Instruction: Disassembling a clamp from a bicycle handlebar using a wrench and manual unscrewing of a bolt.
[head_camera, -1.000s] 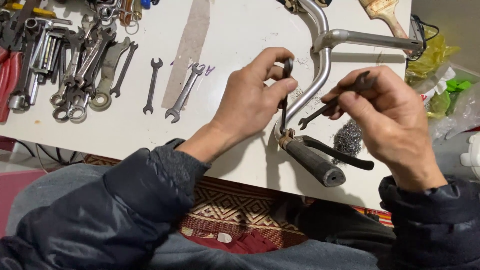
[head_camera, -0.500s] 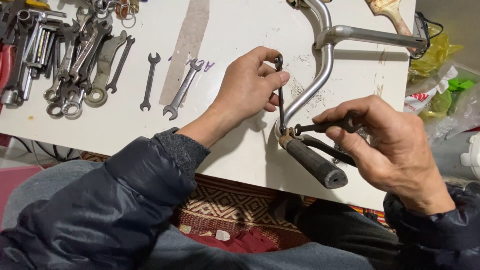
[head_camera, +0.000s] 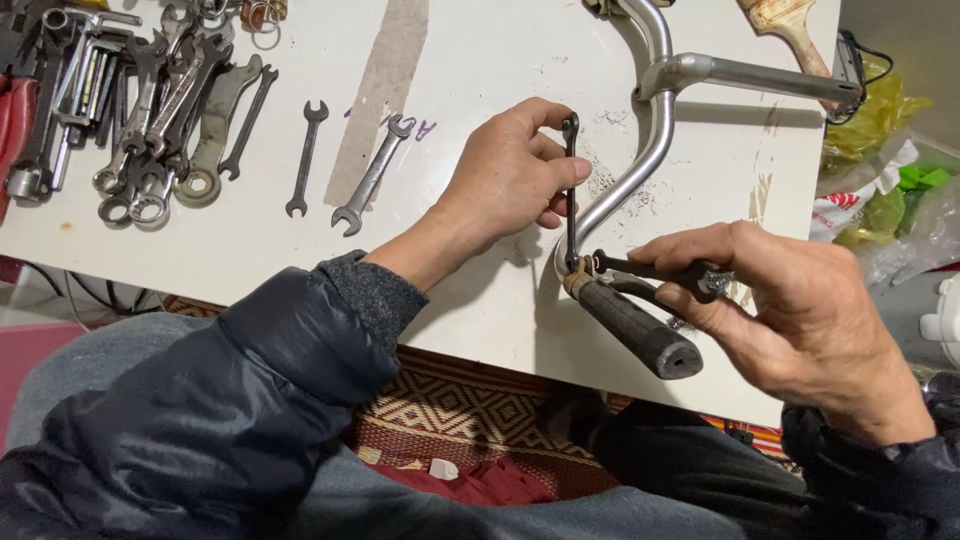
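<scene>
Right hand (head_camera: 800, 310) is gripping a dark wrench (head_camera: 655, 270), left hand (head_camera: 510, 175) is pinching a slim spanner (head_camera: 570, 190) upright; both tools are meeting at the clamp just above the black grip (head_camera: 635, 330) of a chrome bicycle handlebar (head_camera: 650, 150), lying between the hands on the white desk (head_camera: 250, 250). Loose spanners (head_camera: 150, 110) are piling far left.

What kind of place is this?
Probably a bicycle repair workbench: a pile of spanners lies on a white table, and both hands work small wrenches on a metal handlebar.
</scene>
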